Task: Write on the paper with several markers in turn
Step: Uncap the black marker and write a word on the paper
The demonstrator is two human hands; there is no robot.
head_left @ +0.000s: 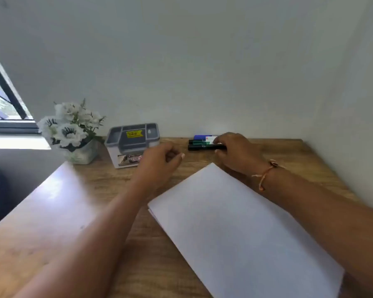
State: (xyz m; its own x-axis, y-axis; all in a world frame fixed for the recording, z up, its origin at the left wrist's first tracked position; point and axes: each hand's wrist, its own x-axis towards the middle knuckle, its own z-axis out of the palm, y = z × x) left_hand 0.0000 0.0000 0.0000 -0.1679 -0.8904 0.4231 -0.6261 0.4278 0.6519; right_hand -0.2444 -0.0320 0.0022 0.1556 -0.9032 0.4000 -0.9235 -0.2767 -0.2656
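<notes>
plastic, light and stiff, probably slick, the markers (202, 143) lie side by side by the wall (202, 82) beyond the paper (235, 229), the right hand (235, 153) curling fingers and thumb round their ends, the left hand (162, 163) loosely curled and empty; grip one mid-barrel.

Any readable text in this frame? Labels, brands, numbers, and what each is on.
Nothing reads cleanly.
Yellow sticker on the grey box lid: dark print, too blurred to quote.
Picture label on the box front: red-and-white mark, too blurred.
White label on the markers: too small, partly covered by the right hand.
Paper: blank, no text.
</notes>
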